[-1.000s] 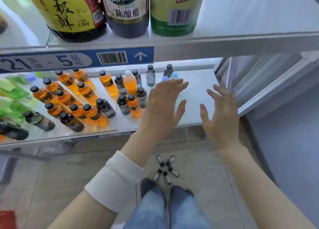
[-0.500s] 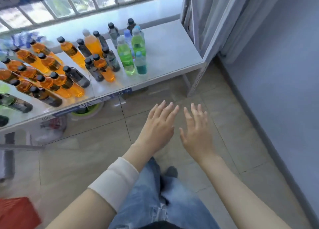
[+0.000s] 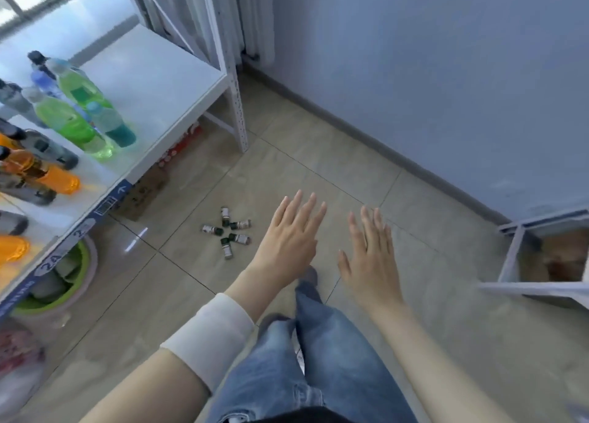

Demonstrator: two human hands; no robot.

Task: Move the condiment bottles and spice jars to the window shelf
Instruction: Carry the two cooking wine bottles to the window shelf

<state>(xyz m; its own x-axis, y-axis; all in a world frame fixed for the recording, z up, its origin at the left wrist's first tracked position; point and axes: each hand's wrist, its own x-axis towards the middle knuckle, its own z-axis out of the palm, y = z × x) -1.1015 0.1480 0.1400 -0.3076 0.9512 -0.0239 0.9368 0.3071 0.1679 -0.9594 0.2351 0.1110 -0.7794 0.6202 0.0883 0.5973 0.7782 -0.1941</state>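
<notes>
Shelf (image 3: 165,81) bottles (image 3: 73,119) cropped, blurred

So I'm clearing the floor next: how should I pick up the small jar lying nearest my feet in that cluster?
That jar lies on its side on the tile, apart from the others. Come straight down and pinch across its body with thumb and fingers, probably with the empty left hand, which is nearer.

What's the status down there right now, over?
Both hands, left and right, open and empty. Spice jars lying clustered on floor, untouched. Nothing in the way.
</notes>
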